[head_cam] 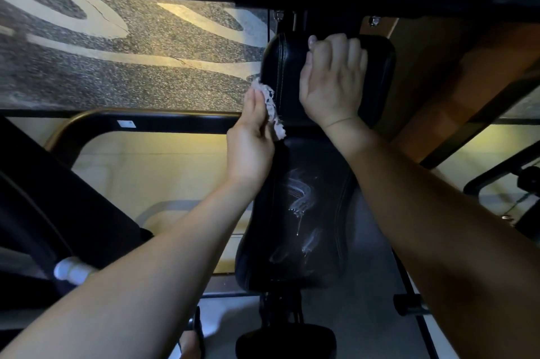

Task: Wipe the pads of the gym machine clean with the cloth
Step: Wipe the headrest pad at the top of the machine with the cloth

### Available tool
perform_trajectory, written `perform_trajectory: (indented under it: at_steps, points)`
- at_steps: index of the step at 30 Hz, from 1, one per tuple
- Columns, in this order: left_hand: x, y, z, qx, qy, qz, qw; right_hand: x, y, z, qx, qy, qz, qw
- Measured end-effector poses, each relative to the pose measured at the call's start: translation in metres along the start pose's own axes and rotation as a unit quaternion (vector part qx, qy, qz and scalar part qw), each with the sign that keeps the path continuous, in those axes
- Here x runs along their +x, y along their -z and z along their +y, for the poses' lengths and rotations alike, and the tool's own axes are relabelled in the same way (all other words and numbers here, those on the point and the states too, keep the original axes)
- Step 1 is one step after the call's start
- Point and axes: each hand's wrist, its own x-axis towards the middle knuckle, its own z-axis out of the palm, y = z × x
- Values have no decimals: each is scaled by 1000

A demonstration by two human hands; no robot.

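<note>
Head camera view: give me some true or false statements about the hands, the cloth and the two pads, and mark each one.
1. The left hand holds the cloth at the left edge of the upper pad. True.
2. The right hand holds a spray bottle. False: its fingers curl over the top of the upper pad and hold nothing else.
3. The lower pad shows wet streaks and drips. True.
4. The cloth lies spread flat on the lower pad. False: it is in the left hand, up at the upper pad.
</note>
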Motion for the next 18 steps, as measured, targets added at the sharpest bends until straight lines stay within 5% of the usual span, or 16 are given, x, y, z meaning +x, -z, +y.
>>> perform_trajectory:
  at_steps: [11, 18]
  points:
    - [70, 21, 40, 39, -153, -4, 987, -2, 0, 3, 23, 8, -14, 1000]
    - [81, 47, 49, 14, -114, -66, 991, -3, 5, 3, 43, -5, -61, 997]
